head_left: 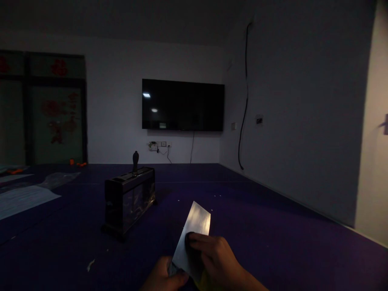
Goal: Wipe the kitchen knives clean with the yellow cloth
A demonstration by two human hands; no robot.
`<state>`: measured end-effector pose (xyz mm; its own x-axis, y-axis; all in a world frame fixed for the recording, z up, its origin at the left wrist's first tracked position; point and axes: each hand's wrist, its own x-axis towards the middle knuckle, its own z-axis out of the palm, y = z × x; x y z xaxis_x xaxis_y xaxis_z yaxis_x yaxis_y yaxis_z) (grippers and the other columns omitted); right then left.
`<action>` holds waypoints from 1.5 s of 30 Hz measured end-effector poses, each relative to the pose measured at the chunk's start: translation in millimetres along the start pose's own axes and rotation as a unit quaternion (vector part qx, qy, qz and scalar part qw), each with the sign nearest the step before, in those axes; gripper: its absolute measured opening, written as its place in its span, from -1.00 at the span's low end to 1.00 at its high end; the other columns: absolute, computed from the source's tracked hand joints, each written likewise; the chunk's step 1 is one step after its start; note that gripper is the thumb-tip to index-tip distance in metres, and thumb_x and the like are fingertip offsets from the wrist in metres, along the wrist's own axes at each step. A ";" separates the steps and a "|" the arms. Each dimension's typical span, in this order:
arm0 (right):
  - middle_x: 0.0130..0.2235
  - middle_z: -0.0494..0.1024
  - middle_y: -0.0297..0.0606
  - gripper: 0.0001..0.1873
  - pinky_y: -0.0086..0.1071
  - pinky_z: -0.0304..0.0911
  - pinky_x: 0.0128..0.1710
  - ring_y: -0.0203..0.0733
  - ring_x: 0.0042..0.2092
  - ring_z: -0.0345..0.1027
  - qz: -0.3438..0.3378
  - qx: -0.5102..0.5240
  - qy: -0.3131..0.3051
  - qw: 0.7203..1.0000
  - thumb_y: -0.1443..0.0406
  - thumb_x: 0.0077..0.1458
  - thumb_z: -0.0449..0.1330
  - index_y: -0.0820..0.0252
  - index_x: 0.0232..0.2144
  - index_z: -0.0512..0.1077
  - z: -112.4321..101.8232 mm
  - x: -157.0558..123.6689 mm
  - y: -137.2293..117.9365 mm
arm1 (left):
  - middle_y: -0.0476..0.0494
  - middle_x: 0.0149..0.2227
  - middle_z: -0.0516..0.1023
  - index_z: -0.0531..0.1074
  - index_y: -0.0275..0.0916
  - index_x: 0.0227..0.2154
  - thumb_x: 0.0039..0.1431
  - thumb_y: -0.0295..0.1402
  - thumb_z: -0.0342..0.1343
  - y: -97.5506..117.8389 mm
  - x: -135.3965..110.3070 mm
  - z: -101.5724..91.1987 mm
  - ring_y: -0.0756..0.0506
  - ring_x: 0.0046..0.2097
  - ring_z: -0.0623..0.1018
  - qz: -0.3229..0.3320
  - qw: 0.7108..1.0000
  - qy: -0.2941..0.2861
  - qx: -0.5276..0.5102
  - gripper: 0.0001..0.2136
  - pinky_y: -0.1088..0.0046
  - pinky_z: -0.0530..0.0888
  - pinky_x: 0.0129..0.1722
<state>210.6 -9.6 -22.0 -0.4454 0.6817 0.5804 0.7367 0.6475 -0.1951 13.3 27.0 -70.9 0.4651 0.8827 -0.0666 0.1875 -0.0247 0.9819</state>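
Note:
A kitchen cleaver with a broad, shiny blade tilts upward at the bottom centre. My left hand is closed around its lower end, where the handle is mostly hidden. Against the face of the blade, my right hand presses a dark, soft-looking piece, possibly a cloth. Something yellow-green shows beneath that hand, too dim to name. Ahead and to the left stands a dark knife block with see-through sides. One dark handle sticks up from its top.
Purple flooring or tabletop spreads around, with small white scraps on it. White sheets and clear plastic lie at left. A television hangs on the far wall, and a black cable runs down the right wall.

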 end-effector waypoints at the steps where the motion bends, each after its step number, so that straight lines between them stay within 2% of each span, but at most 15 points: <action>1: 0.03 0.40 -0.24 -0.50 -0.42 0.26 -0.08 -0.21 -0.03 0.34 0.016 -0.007 0.004 1.000 0.50 -0.14 -0.08 0.17 -0.17 0.45 0.2 0.6 2.9 | -0.04 -0.42 0.42 0.33 -0.31 -0.25 -0.18 -0.11 0.22 0.9 -0.1 -0.3 -0.03 -0.37 0.43 -0.002 1.000 -0.013 -0.001 -0.55 0.50 0.31 -0.38; 3: 0.05 0.37 -0.23 -0.46 -0.40 0.24 -0.04 -0.21 -0.01 0.32 0.047 -0.021 0.008 0.999 0.52 -0.13 -0.08 0.17 -0.10 0.42 0.4 1.6 8.5 | 0.00 -0.47 0.38 0.33 -0.31 -0.27 -0.17 -0.11 0.21 1.8 -0.1 -0.8 0.00 -0.42 0.40 0.006 1.000 -0.027 -0.004 -0.56 0.52 0.29 -0.42; 7: 0.09 0.32 -0.23 -0.40 -0.39 0.22 -0.02 -0.22 0.01 0.30 0.068 -0.034 0.010 0.997 0.54 -0.12 -0.09 0.19 -0.01 0.35 0.1 2.5 13.8 | 0.00 -0.48 0.36 0.33 -0.32 -0.28 -0.18 -0.10 0.21 2.2 -1.1 -1.6 0.00 -0.41 0.37 0.012 1.000 -0.016 -0.003 -0.55 0.53 0.28 -0.44; 12: 0.09 0.33 -0.21 -0.42 -0.44 0.26 -0.09 -0.22 -0.03 0.35 0.029 -0.018 -0.006 0.999 0.53 -0.17 -0.08 0.18 -0.07 0.39 -1.3 0.9 5.3 | -0.05 -0.42 0.40 0.33 -0.33 -0.28 -0.18 -0.17 0.22 6.1 -4.5 0.5 -0.04 -0.33 0.41 0.001 1.000 0.002 -0.001 -0.58 0.51 0.32 -0.37; 16: -0.06 0.48 -0.20 -0.53 -0.47 0.30 -0.21 -0.21 -0.14 0.41 -0.011 -0.006 -0.034 0.999 0.50 -0.18 -0.07 0.19 -0.21 0.43 0.0 -0.7 -2.7 | -0.10 -0.36 0.44 0.33 -0.31 -0.33 -0.18 -0.23 0.23 8.3 -6.1 4.3 -0.09 -0.23 0.43 0.012 0.998 0.048 -0.026 -0.65 0.47 0.32 -0.26; 18: -0.15 0.52 -0.19 -0.59 -0.45 0.30 -0.22 -0.21 -0.18 0.42 -0.029 -0.008 -0.046 0.998 0.48 -0.16 -0.07 0.20 -0.26 0.43 0.7 -0.9 -5.4 | -0.13 -0.32 0.46 0.34 -0.31 -0.34 -0.17 -0.25 0.22 8.0 -6.2 5.1 -0.11 -0.21 0.43 0.019 0.998 0.052 -0.023 -0.67 0.44 0.31 -0.21; 21: -0.19 0.54 -0.20 -0.61 -0.44 0.30 -0.21 -0.22 -0.19 0.43 -0.044 -0.011 -0.052 0.998 0.46 -0.14 -0.07 0.20 -0.27 0.43 0.1 -0.2 -8.4 | -0.15 -0.31 0.46 0.35 -0.30 -0.33 -0.18 -0.21 0.22 6.3 -5.6 4.7 -0.12 -0.20 0.42 0.024 0.998 0.045 -0.021 -0.65 0.43 0.29 -0.20; 24: -0.13 0.51 -0.21 -0.57 -0.44 0.28 -0.16 -0.22 -0.12 0.40 -0.051 -0.002 -0.033 0.998 0.47 -0.15 -0.09 0.20 -0.25 0.43 -0.7 0.7 -9.2 | -0.12 -0.34 0.44 0.34 -0.29 -0.33 -0.23 -0.13 0.25 4.1 -4.1 3.8 -0.09 -0.24 0.42 0.031 0.998 0.042 -0.040 -0.58 0.46 0.30 -0.25; 29: -0.01 0.44 -0.24 -0.51 -0.44 0.28 -0.11 -0.21 -0.04 0.35 0.004 -0.020 0.005 1.000 0.49 -0.16 -0.08 0.17 -0.18 0.44 1.9 1.3 -0.8 | 0.03 -0.52 0.33 0.29 -0.28 -0.31 -0.20 -0.10 0.23 1.2 -1.6 2.3 0.02 -0.49 0.32 -0.004 0.999 0.001 -0.033 -0.55 0.52 0.22 -0.48; 34: 0.10 0.30 -0.25 -0.39 -0.40 0.30 -0.10 -0.21 -0.08 0.38 0.093 -0.079 0.021 0.992 0.54 -0.13 -0.08 0.14 0.00 0.33 4.6 1.7 10.8 | 0.08 -0.56 0.27 0.31 -0.30 -0.30 -0.19 -0.08 0.21 1.0 -2.1 0.6 0.05 -0.51 0.26 0.008 0.999 -0.032 -0.021 -0.55 0.54 0.16 -0.51; 37: 0.12 0.27 -0.22 -0.37 -0.37 0.29 -0.09 -0.20 -0.08 0.39 0.113 -0.095 0.024 0.989 0.55 -0.14 -0.08 0.17 0.02 0.31 4.9 1.1 13.6 | 0.05 -0.54 0.30 0.33 -0.31 -0.29 -0.20 -0.08 0.22 2.7 -3.6 -0.4 0.03 -0.49 0.28 0.014 0.999 -0.035 -0.008 -0.54 0.53 0.18 -0.49; 42: 0.03 0.39 -0.20 -0.42 -0.37 0.27 -0.08 -0.20 -0.05 0.36 0.044 -0.053 0.014 0.998 0.52 -0.17 -0.07 0.17 -0.06 0.38 3.5 -1.4 7.5 | 0.00 -0.48 0.37 0.34 -0.27 -0.33 -0.18 -0.15 0.22 7.5 -5.5 1.2 -0.05 -0.36 0.38 0.002 1.000 -0.016 -0.006 -0.63 0.49 0.28 -0.36; 45: -0.16 0.52 -0.19 -0.55 -0.45 0.30 -0.22 -0.22 -0.19 0.42 0.001 -0.037 -0.018 0.999 0.49 -0.17 -0.07 0.19 -0.23 0.43 4.0 -3.0 -1.1 | -0.09 -0.36 0.44 0.35 -0.28 -0.34 -0.16 -0.20 0.21 6.3 -4.0 3.3 -0.09 -0.25 0.42 0.015 1.000 0.005 -0.017 -0.67 0.43 0.30 -0.22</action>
<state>209.0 -10.9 -26.7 -0.4607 0.6955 0.5513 0.7722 0.6204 -0.1373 15.5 21.8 -65.0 0.4607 0.8869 -0.0350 0.1431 -0.0353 0.9891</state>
